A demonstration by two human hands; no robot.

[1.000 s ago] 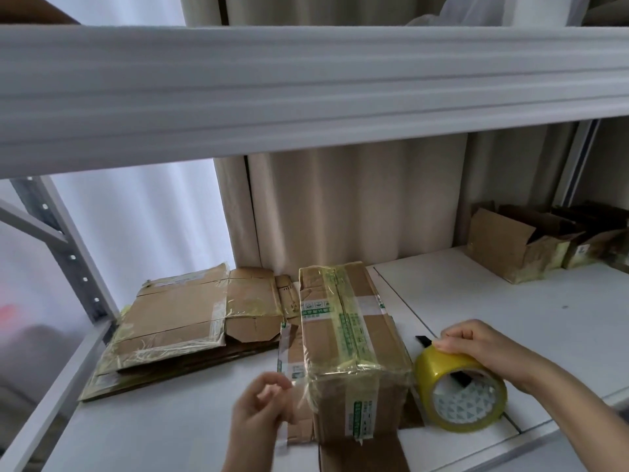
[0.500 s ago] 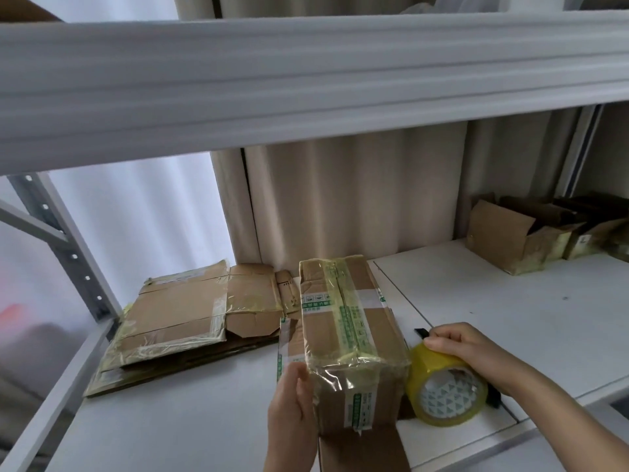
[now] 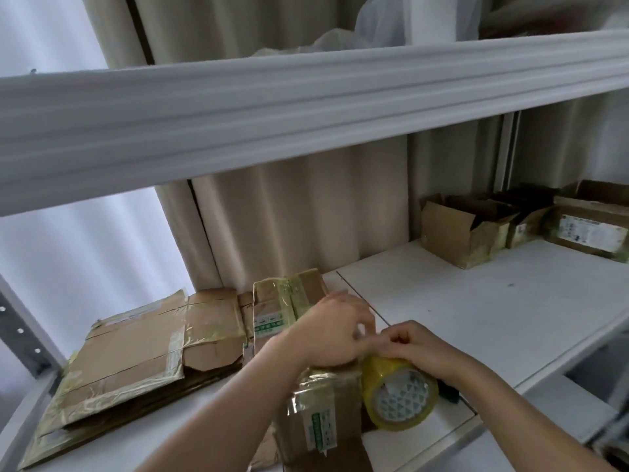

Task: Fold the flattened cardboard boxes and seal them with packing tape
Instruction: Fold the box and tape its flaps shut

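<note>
A: We note the box [image 3: 306, 342] standing on the white shelf [image 3: 476, 301], long side running away from us, wrapped in yellowish tape with green-printed labels. Left hand [image 3: 332, 335] lies on top of it, near the middle, palm down, fingers bent toward the right edge.

B: And the tape roll [image 3: 400, 393]?

A: Just beside the box on its right, touching its side, standing on edge with the patterned core facing us. Right hand [image 3: 413, 349] sits on top of the roll, fingers curled over its rim.

B: Do we see what the left fingers hold?

A: Fingertips of both hands meet just above the roll, where box and roll adjoin. They look pinched on something, perhaps the tape end, but blur hides it; we cannot tell.

B: Surroundings?

A: A stack of flat boxes [image 3: 136, 366] lies left of the box, near but apart from the left forearm. Open boxes [image 3: 459, 229] stand well apart at the far right of the shelf. A small dark object [image 3: 449, 393] shows just behind the right wrist.
</note>
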